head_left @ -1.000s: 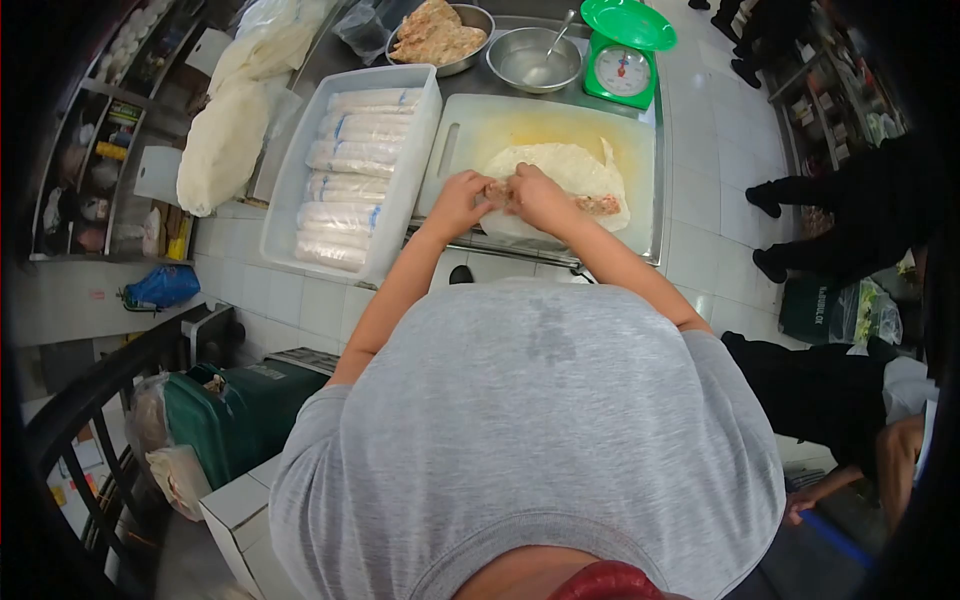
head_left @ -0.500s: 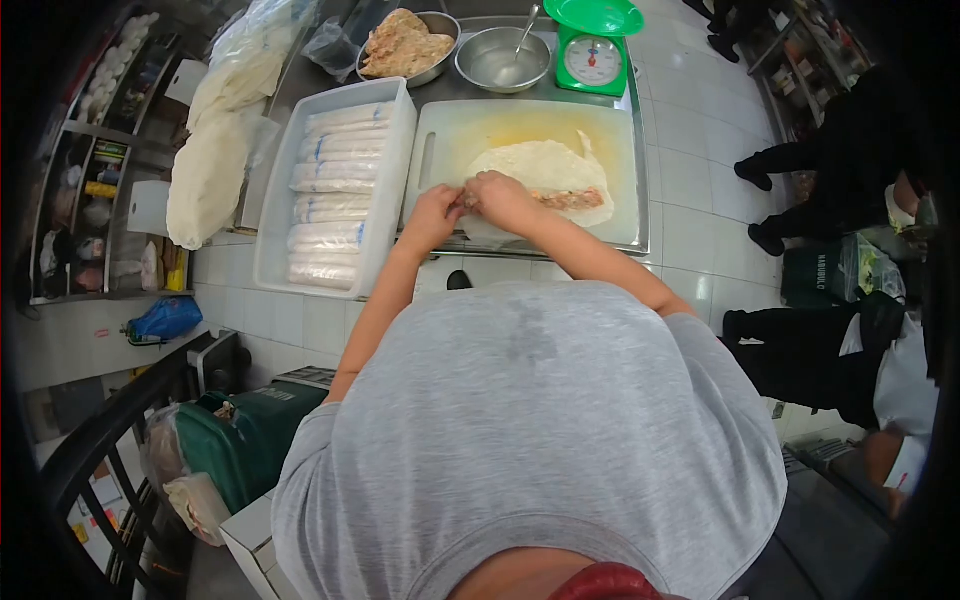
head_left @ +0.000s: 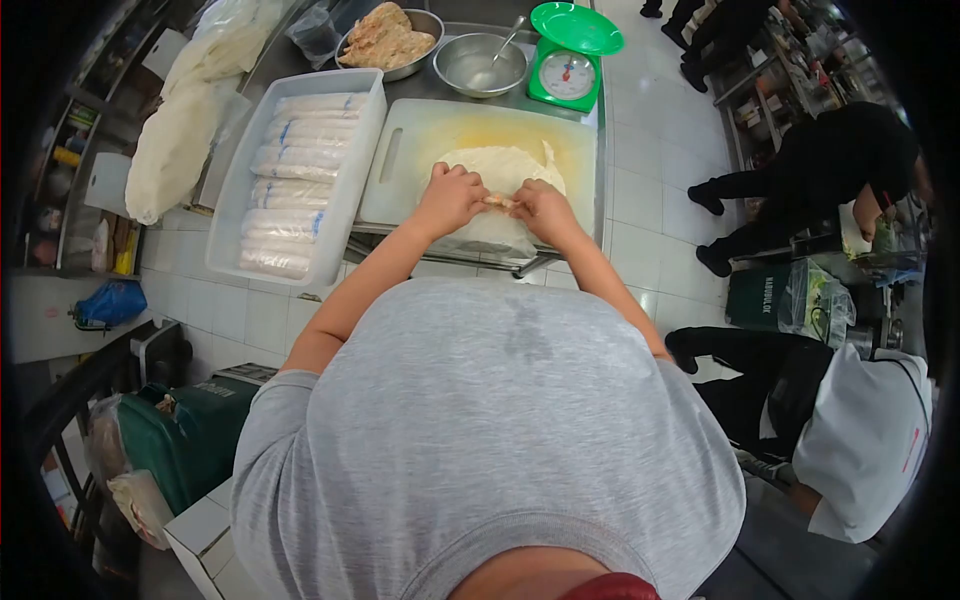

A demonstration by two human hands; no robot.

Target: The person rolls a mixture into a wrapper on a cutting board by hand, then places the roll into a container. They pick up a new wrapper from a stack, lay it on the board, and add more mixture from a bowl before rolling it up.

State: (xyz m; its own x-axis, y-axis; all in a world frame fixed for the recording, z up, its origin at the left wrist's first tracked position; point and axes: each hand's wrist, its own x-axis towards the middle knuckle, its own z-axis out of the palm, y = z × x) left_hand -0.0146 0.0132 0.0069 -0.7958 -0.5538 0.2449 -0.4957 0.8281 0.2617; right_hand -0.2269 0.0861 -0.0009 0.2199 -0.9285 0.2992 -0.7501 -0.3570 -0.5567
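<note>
A thin, pale wrapper sheet (head_left: 492, 160) lies on the white cutting board (head_left: 388, 190), its front part hanging over the board's near edge. Across it runs a strip of minced meat filling (head_left: 499, 202), with only its middle showing between my hands. My left hand (head_left: 452, 198) has its fingers curled at the strip's left end, closed on the sheet. At the other end, my right hand (head_left: 543, 208) is also closed on the sheet, fingertips pressed together. The fingers partly cover both ends of the filling.
Left of the board, a white plastic tub (head_left: 222, 235) holds several plastic-wrapped rolls (head_left: 290, 190). Behind stand a bowl of minced meat (head_left: 390, 40), a metal bowl (head_left: 480, 65) with a spoon, and a green scale (head_left: 566, 75). People (head_left: 850, 165) work on the right.
My hands have gone from together at the strip's left end to apart, one at each end. The near part of the sheet is drawn around the filling. The camera view has shifted.
</note>
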